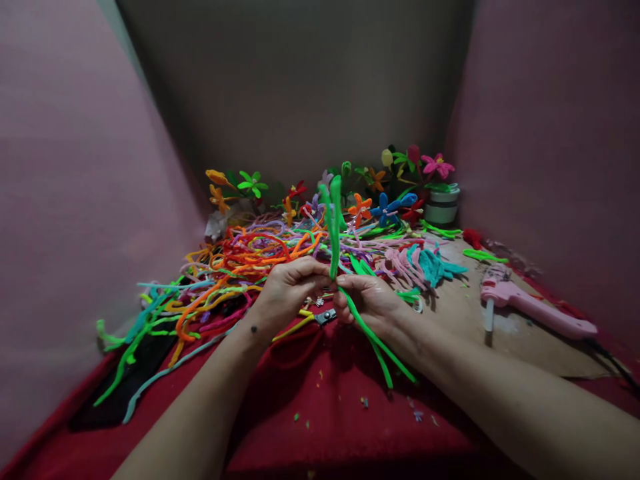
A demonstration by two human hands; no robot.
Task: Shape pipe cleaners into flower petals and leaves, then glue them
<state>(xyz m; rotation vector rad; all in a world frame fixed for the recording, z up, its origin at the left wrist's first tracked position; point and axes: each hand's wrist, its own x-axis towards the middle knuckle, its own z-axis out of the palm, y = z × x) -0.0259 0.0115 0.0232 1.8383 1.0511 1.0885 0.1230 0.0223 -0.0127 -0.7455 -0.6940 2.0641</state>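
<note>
Both hands meet over a red cloth [320, 413]. My left hand [287, 293] is closed, pinching a green pipe cleaner [334, 227] that stands up in a folded loop. My right hand [367, 303] is closed round the same pipe cleaner lower down, and its green ends trail past my wrist toward me. Under the hands lie scissors [325, 317] with red handles.
A heap of coloured pipe cleaners [235, 267] spreads left and behind the hands. Finished pipe cleaner flowers [385, 207] stand at the back beside a small pot [443, 203]. A pink glue gun [530, 307] lies on cardboard [465, 313] at right. Pink walls close both sides.
</note>
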